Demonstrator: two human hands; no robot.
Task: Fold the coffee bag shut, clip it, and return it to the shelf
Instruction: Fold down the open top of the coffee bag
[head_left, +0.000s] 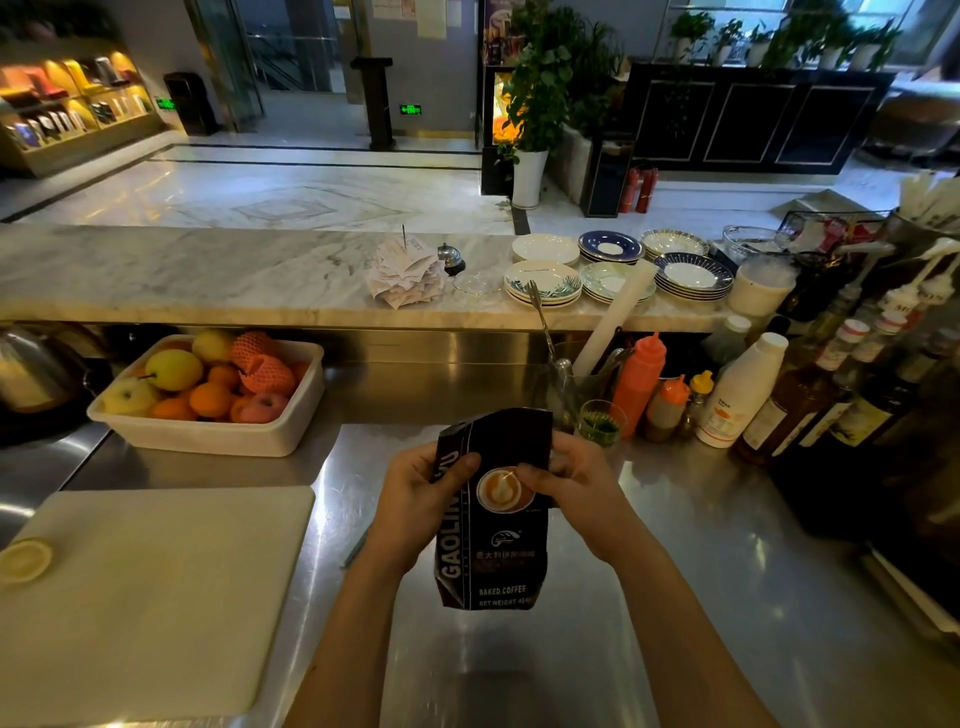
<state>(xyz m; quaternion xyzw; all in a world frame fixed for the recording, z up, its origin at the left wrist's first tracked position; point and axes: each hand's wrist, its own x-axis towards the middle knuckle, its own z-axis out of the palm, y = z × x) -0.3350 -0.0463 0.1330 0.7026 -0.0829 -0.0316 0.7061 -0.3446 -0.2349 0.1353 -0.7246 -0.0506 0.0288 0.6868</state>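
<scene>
A dark coffee bag with a latte picture and white lettering is held upright above the steel counter, in the middle of the view. My left hand grips its left edge with the thumb on the front. My right hand holds the right edge, thumb pressed beside the latte picture. The bag's top stands up, crumpled and unfolded. A thin pale green object lies on the counter just left of my left forearm; I cannot tell what it is.
A white cutting board lies at the left. A white tub of fruit stands behind it. Sauce bottles, a small glass and syrup bottles crowd the right. Stacked plates sit on the marble ledge.
</scene>
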